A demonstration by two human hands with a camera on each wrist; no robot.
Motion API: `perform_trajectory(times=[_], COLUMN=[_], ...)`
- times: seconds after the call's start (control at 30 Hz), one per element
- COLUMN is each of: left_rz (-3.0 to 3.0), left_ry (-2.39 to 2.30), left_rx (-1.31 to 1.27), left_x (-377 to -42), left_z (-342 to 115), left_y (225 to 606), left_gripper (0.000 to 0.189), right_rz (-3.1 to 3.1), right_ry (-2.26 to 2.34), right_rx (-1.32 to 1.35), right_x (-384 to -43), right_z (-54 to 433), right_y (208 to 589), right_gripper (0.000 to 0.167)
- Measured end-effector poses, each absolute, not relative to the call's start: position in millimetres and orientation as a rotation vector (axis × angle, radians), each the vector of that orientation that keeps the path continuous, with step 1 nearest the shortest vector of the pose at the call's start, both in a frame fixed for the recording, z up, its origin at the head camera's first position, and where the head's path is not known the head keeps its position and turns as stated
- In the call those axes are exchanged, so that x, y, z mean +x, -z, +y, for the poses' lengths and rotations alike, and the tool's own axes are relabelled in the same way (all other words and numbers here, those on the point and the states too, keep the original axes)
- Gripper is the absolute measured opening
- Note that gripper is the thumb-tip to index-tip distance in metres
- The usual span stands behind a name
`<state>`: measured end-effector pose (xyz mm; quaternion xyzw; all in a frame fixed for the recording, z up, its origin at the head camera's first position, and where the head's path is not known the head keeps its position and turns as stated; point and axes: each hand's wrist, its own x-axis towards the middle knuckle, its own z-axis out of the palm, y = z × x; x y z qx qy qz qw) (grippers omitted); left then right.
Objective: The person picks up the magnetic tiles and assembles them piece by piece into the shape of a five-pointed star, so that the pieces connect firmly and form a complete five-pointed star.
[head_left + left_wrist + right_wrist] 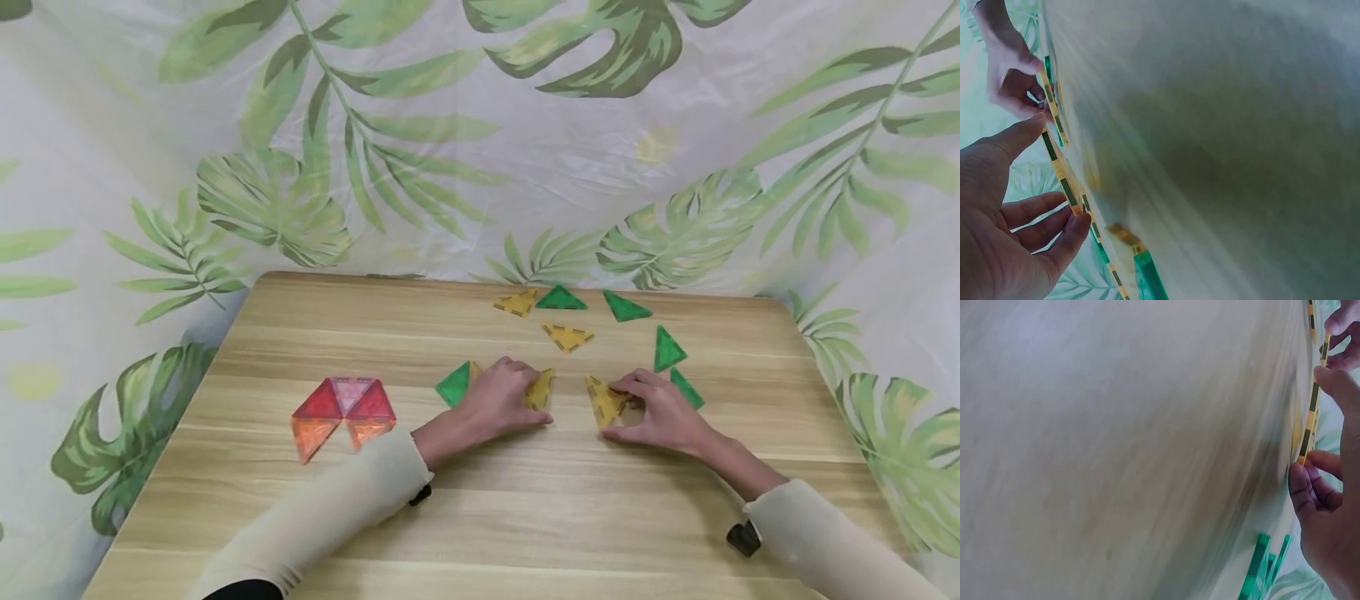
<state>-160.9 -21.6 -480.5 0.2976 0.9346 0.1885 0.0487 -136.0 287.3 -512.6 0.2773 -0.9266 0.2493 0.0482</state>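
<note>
My left hand (502, 398) pinches a yellow triangular magnetic tile (541, 390) between thumb and fingers, near the middle of the table. To its right, my right hand (663, 414) grips a second yellow triangular magnetic tile (604, 402) by its edges. A small gap parts the two tiles. In the left wrist view the held tile (1060, 169) spans from thumb to fingertips, with dark strips along its edge. The right wrist view shows the other tile (1311, 419) held the same way. Left of my left hand lies a green triangular tile (452, 386) against a partly hidden yellow one (473, 372).
Red, pink and orange tiles form a joined arch (343, 400) on the left of the wooden table (525, 517). Towards the back lie loose yellow tiles (568, 337) and green tiles (561, 298). Another green tile (687, 388) lies just beyond my right hand. A leaf-patterned curtain (420, 167) hangs behind.
</note>
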Motion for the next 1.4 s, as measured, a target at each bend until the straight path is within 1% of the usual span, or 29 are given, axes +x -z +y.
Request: perform_trajectory(times=[0.2, 0.47, 0.57, 0.67, 0.87, 1.0, 1.17, 1.4], left_rz=[2.86, 2.867, 2.846, 2.819, 2.787, 2.774, 2.755, 2.711], left_ry=[-0.51, -0.45, -0.465, -0.49, -0.527, -0.57, -0.606, -0.606], left_rx=[0.924, 0.994, 1.016, 1.04, 1.076, 1.095, 1.131, 1.205], left_x=[-158, -157, -158, -160, -164, -165, -167, -166], left_z=[-17, -18, -20, -22, -25, -25, -25, -25], left_y=[488, 494, 494, 493, 493, 494, 494, 492], left_gripper=[0.061, 0.068, 0.066, 0.061, 0.044, 0.036, 0.031, 0.029], right_rz=[-2.822, -2.805, -2.788, -2.785, -2.772, -2.781, -2.786, -2.777], right_ry=[-0.784, -0.732, -0.731, -0.748, -0.773, -0.792, -0.788, -0.797], right_rx=[0.814, 0.866, 0.875, 0.865, 0.85, 0.835, 0.82, 0.803], right_x=[-136, -139, -140, -140, -140, -140, -138, -131], right_z=[277, 269, 266, 263, 250, 243, 236, 228], right_y=[514, 517, 518, 518, 518, 518, 518, 516], right_gripper=[0.066, 0.066, 0.067, 0.067, 0.066, 0.066, 0.068, 0.068])
